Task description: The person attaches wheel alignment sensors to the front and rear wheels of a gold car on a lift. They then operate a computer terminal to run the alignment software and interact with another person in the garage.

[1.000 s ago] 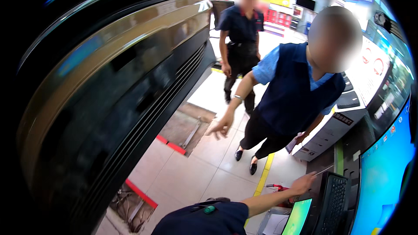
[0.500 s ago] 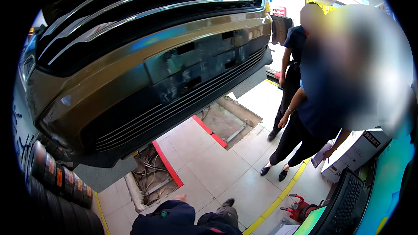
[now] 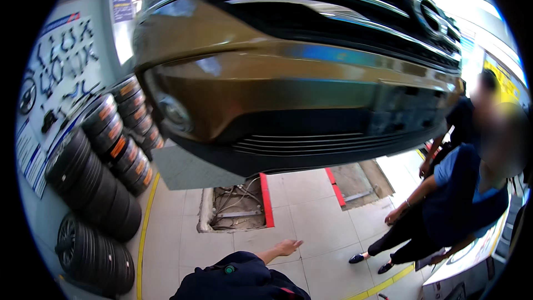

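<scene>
My right hand (image 3: 288,247) reaches out low over the tiled floor with its fingers spread and nothing in it. Its bare forearm comes out of my dark sleeve (image 3: 239,278) at the lower edge. My left hand is out of view. Above hangs the front of a raised brown car (image 3: 288,78), with its dark grille and bumper filling the upper picture. Just beyond my hand lies an open floor pit (image 3: 239,208) with cables inside and a red strip along its right side.
Black tyres (image 3: 105,155) are stacked in rows along the left wall. A person in a blue shirt and dark vest (image 3: 461,200) stands at the right, and another person (image 3: 466,116) behind. A second floor recess (image 3: 355,186) and yellow floor lines (image 3: 145,216) show.
The view has swung left, from the counter and keyboard to the car's front and the tyres. My right hand has left the keyboard area and now hangs over the floor.
</scene>
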A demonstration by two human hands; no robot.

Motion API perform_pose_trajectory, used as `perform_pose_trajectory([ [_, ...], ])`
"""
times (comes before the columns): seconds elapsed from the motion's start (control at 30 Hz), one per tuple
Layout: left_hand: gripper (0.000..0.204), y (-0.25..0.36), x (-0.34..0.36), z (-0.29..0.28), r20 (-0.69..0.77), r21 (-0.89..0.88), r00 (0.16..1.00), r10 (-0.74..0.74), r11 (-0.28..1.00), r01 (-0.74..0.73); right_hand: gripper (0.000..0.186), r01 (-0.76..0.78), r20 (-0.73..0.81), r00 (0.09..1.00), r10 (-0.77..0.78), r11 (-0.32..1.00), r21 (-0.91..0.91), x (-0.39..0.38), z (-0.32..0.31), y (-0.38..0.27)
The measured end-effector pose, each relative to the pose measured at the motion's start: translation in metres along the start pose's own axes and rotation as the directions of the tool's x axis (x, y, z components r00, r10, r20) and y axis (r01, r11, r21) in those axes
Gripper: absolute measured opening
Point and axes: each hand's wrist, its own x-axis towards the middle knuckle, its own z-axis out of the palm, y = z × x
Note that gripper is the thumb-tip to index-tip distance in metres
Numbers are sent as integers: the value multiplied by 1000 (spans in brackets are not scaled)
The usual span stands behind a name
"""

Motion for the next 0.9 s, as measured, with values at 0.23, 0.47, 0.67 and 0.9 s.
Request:
perform_pose_trajectory([
  [0.23,73,-35,-58,-55,-61,-202,996,-62,978,48,33,101,-65,995,-78,700,707,-45,67,-26],
  [0.47,74,-134,-108,-93,-148,-299,982,-119,952,71,33,-345,487,873,23,735,584,-130,14,-104],
  [0.67,61,-287,-134,-83,-77,-553,967,-241,818,160,29,-264,543,814,-207,700,663,-168,-17,-174],
  [0.9,65,-453,-273,-70,89,-574,691,-718,530,624,23,-247,539,816,-207,719,650,-189,-42,-238],
])
